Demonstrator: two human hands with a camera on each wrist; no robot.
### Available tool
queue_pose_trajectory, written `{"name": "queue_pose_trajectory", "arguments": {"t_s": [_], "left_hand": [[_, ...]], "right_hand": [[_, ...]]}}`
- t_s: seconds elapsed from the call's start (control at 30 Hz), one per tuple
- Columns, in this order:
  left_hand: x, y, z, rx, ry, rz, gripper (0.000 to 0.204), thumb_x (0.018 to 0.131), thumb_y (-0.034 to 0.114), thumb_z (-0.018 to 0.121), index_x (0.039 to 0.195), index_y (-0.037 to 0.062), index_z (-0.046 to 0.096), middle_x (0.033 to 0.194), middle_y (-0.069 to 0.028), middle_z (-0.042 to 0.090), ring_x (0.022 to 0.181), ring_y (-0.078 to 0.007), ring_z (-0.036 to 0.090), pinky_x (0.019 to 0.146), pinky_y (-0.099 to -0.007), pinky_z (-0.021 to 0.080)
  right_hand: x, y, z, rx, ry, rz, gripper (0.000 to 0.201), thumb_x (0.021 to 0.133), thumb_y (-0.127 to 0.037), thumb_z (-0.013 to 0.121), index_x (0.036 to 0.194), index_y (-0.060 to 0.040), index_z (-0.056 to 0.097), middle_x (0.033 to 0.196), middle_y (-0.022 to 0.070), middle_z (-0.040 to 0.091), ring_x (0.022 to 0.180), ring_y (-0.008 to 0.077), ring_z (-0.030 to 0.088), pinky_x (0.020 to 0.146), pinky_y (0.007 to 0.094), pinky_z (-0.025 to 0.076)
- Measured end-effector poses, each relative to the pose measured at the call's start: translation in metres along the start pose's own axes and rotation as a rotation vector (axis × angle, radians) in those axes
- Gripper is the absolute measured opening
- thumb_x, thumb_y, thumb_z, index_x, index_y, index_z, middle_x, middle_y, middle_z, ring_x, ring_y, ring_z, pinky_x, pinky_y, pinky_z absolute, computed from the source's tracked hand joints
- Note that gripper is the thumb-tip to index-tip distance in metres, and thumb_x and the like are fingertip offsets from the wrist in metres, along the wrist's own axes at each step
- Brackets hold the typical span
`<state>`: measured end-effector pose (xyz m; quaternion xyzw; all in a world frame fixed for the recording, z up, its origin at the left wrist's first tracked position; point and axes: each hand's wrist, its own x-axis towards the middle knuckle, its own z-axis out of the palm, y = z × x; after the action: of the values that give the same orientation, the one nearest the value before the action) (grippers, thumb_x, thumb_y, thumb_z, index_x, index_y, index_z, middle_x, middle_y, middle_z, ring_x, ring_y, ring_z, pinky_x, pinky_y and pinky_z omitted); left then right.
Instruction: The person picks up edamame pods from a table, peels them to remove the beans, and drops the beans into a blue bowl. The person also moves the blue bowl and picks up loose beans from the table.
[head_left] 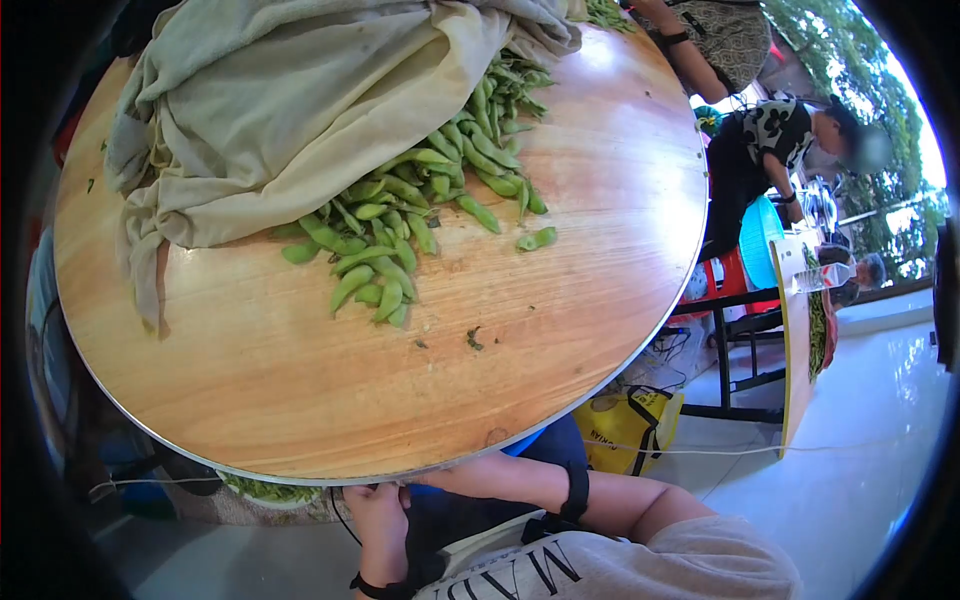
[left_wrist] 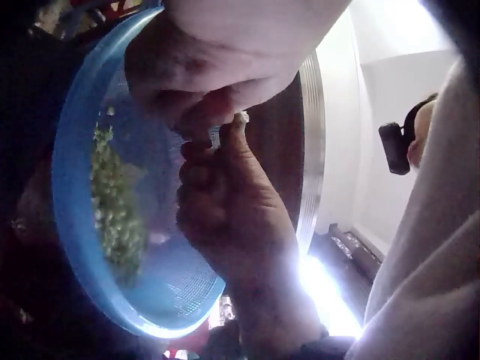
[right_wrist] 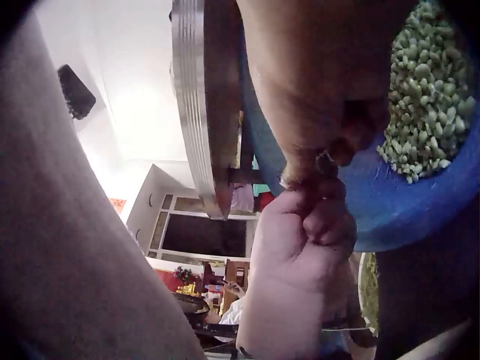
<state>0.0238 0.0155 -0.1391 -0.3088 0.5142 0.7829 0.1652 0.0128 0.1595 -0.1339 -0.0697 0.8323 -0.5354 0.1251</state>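
Head view: pods (head_left: 385, 285) likely light, springy, best pinched near ends; left hand (right_wrist: 301, 238) and right hand (left_wrist: 231, 196) curled together, anything held unclear.

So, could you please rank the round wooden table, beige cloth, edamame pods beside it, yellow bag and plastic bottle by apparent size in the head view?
Largest first:
1. Round wooden table
2. Beige cloth
3. Edamame pods
4. Yellow bag
5. Plastic bottle

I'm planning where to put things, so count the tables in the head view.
2: the round table bearing the pods, and another table bearing a bottle at the picture's right. More may be hidden.
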Motion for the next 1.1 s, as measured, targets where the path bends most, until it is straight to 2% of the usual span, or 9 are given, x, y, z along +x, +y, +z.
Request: {"name": "queue_pose_trajectory", "arguments": {"t_s": [0.17, 0.3, 0.47, 0.5, 0.57, 0.7, 0.8, 0.87, 1.1], "left_hand": [[-0.012, 0.017, 0.008, 0.218, -0.118, 0.006, 0.004, 0.082, 0.002, 0.054, 0.081, -0.0006, 0.057, 0.065, -0.0064, 0.057, 0.042, -0.0078, 0.046, 0.036, -0.0195, 0.034], [-0.026, 0.013, 0.010, 0.430, -0.135, 0.222, 0.007, 0.083, 0.004, 0.054, 0.083, -0.0008, 0.058, 0.066, -0.0046, 0.056, 0.044, -0.0056, 0.044, 0.039, -0.0184, 0.036], [-0.020, 0.026, -0.048, 0.664, 0.208, 0.407, 0.009, 0.083, 0.005, 0.056, 0.088, -0.0008, 0.059, 0.072, -0.0049, 0.058, 0.053, -0.0063, 0.047, 0.047, -0.0208, 0.040], [-0.006, 0.018, -0.082, 0.794, 0.328, 0.524, 0.009, 0.082, 0.004, 0.056, 0.088, -0.0018, 0.059, 0.072, -0.0050, 0.057, 0.057, -0.0090, 0.049, 0.050, -0.0224, 0.042], [-0.006, 0.037, -0.107, 0.980, 0.458, 0.488, 0.021, 0.080, 0.002, 0.056, 0.100, -0.0007, 0.058, 0.090, -0.0126, 0.061, 0.079, -0.0185, 0.057, 0.061, -0.0260, 0.046], [-0.030, 0.064, -0.095, 1.443, 0.667, 0.511, 0.034, 0.078, 0.002, 0.058, 0.112, 0.0004, 0.054, 0.109, -0.0184, 0.057, 0.098, -0.0244, 0.056, 0.064, -0.0287, 0.048], [-0.034, 0.069, -0.088, 1.204, 0.382, 0.566, 0.029, 0.078, 0.003, 0.059, 0.107, -0.0008, 0.056, 0.096, -0.0159, 0.061, 0.089, -0.0219, 0.059, 0.063, -0.0264, 0.048], [-0.043, 0.082, -0.051, 0.927, 0.241, 0.495, 0.020, 0.080, 0.003, 0.058, 0.099, -0.0015, 0.060, 0.078, -0.0099, 0.062, 0.068, -0.0136, 0.059, 0.056, -0.0215, 0.047], [-0.064, 0.127, 0.038, 0.678, 0.033, 0.779, 0.011, 0.081, 0.001, 0.056, 0.091, -0.0026, 0.061, 0.070, -0.0062, 0.060, 0.055, -0.0068, 0.054, 0.048, -0.0183, 0.042]], "right_hand": [[0.002, -0.015, -0.023, 0.244, -0.152, 0.257, 0.023, 0.074, -0.015, 0.060, 0.095, -0.0040, 0.061, 0.089, 0.0135, 0.061, 0.089, 0.0282, 0.056, 0.079, 0.0364, 0.043], [-0.014, 0.007, -0.011, -0.064, 0.077, -0.026, 0.023, 0.068, -0.011, 0.058, 0.088, -0.0028, 0.060, 0.081, 0.0145, 0.060, 0.081, 0.0288, 0.058, 0.073, 0.0364, 0.045], [-0.029, 0.007, -0.044, -0.198, 0.069, 0.008, 0.016, 0.068, -0.012, 0.055, 0.081, -0.0043, 0.060, 0.074, 0.0171, 0.060, 0.069, 0.0347, 0.058, 0.062, 0.0423, 0.047], [-0.031, 0.001, -0.051, -0.195, 0.074, 0.032, 0.016, 0.068, -0.012, 0.055, 0.081, -0.0044, 0.059, 0.074, 0.0171, 0.059, 0.069, 0.0347, 0.058, 0.062, 0.0423, 0.047], [-0.033, -0.004, -0.059, -0.236, 0.095, 0.043, 0.016, 0.070, -0.013, 0.056, 0.083, -0.0049, 0.060, 0.076, 0.0168, 0.060, 0.069, 0.0340, 0.059, 0.062, 0.0422, 0.048], [-0.041, -0.029, -0.069, -0.496, -0.056, 0.039, 0.016, 0.076, -0.015, 0.055, 0.087, -0.0054, 0.060, 0.083, 0.0146, 0.060, 0.069, 0.0334, 0.059, 0.063, 0.0415, 0.047], [-0.039, -0.062, -0.103, -0.196, -0.163, -0.213, 0.016, 0.077, -0.016, 0.054, 0.087, -0.0049, 0.059, 0.078, 0.0154, 0.059, 0.068, 0.0336, 0.058, 0.061, 0.0410, 0.047], [-0.027, -0.093, -0.134, -0.236, -0.157, -0.151, 0.015, 0.077, -0.015, 0.054, 0.086, -0.0047, 0.059, 0.072, 0.0163, 0.058, 0.067, 0.0337, 0.058, 0.060, 0.0402, 0.046], [0.081, -0.123, -0.151, -0.453, 0.178, -0.473, 0.015, 0.073, -0.015, 0.059, 0.084, -0.0049, 0.062, 0.071, 0.0132, 0.056, 0.073, 0.0300, 0.056, 0.065, 0.0370, 0.044]]}}
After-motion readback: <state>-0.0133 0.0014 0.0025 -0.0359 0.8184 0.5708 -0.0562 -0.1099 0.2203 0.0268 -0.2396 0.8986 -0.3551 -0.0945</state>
